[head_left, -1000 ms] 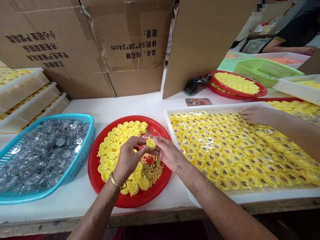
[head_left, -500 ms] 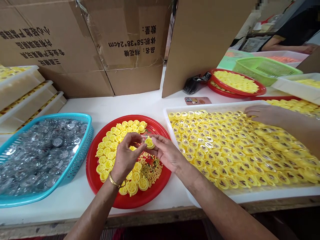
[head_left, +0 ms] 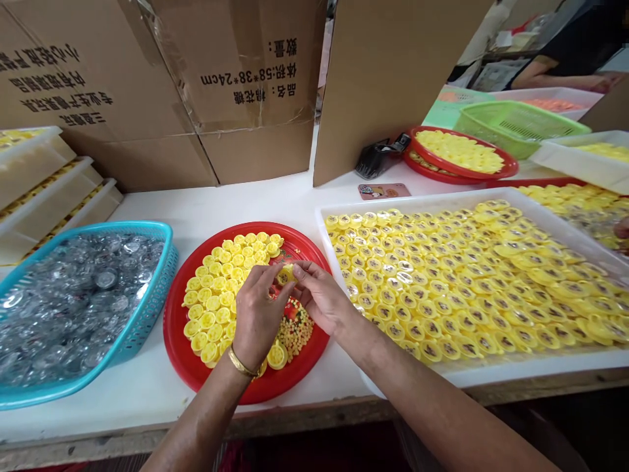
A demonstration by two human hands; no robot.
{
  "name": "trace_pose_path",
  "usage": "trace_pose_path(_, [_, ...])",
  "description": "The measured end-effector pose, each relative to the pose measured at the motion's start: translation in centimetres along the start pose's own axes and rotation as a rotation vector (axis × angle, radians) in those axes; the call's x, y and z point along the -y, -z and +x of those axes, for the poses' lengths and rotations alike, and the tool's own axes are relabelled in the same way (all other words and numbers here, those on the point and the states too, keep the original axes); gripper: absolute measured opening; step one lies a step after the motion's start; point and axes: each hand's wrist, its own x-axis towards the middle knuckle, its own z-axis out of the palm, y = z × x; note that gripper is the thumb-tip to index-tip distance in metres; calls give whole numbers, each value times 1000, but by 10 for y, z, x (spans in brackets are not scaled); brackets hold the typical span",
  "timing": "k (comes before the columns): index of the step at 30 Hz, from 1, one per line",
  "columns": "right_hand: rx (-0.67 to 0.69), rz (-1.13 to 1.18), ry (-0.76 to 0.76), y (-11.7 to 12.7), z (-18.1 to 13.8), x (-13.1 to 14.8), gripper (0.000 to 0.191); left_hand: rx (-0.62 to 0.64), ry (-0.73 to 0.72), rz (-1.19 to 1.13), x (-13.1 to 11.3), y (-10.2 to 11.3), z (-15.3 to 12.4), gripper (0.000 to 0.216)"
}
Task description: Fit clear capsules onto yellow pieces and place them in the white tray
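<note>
White table (head_left: 275, 196), wooden front edge (head_left: 304, 419). Large cardboard boxes (head_left: 162, 131) stand along its back, a cardboard sheet (head_left: 393, 78) beside them. Bright, even light.

Packing workshop: stacked cartons (head_left: 162, 85) (printed), trays of yellow caps (head_left: 472, 275).

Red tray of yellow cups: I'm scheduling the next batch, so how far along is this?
Done: the white tray is packed with sealed cups. In hand: the left hand and right hand pinch one yellow cup over the red tray. Left: rows of open cups there, and a blue basket full of clear lids.
</note>
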Motion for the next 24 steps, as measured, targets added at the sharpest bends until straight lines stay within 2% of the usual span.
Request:
trace_pose_path(11, [-54,33,5,-3,-1,0,40,27,-62,15,1,0,1,25])
trace_pose_path(21, [-41,-44,23,-3,-3,-1,36,129,-153,66,2,3,4,22])
trace_pose_path(24, [-15,-73,50,-5,-5,-1,33,123,-149,70,3,5,6,23])
